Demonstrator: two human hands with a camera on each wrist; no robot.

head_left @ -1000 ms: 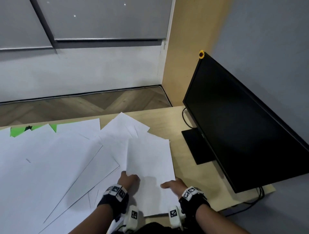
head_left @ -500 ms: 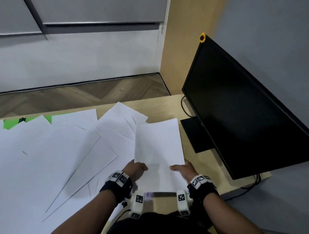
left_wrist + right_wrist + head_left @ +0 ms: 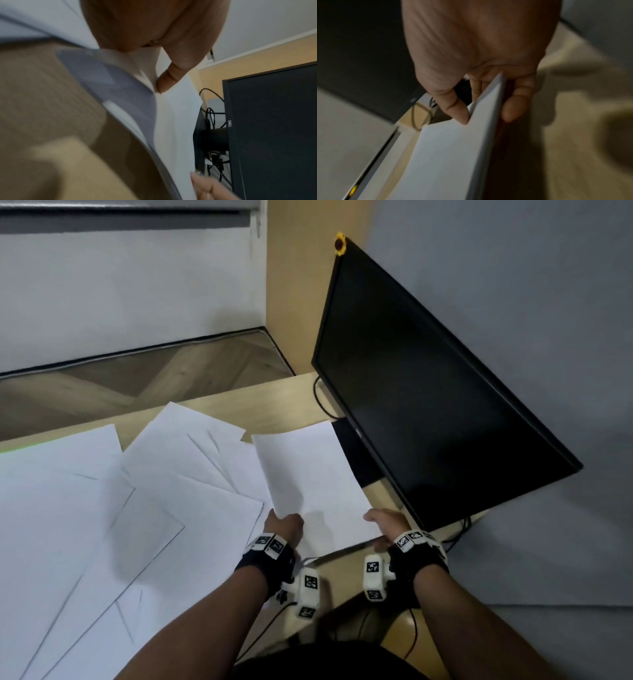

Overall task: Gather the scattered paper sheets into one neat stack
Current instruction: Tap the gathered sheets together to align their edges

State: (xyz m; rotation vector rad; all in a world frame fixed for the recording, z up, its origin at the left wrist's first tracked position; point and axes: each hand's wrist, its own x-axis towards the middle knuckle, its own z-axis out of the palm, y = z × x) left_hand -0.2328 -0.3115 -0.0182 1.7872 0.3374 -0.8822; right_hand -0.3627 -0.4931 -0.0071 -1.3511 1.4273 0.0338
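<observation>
**Small bundle of sheets lifted off the desk**

Lifted since a second ago, the held paper bundle (image 3: 313, 474) now hangs above the wooden desk (image 3: 274, 405), near edge raised, just beside the black monitor (image 3: 428, 412). Left hand (image 3: 284, 525) pinches its near-left corner, thumb on top; right hand (image 3: 387, 523) pinches the near-right edge between thumb and fingers. I judge the gathering barely begun: the scattered paper sheets (image 3: 102, 508) still overlap loosely across the desk's left. No containers are visible.
</observation>
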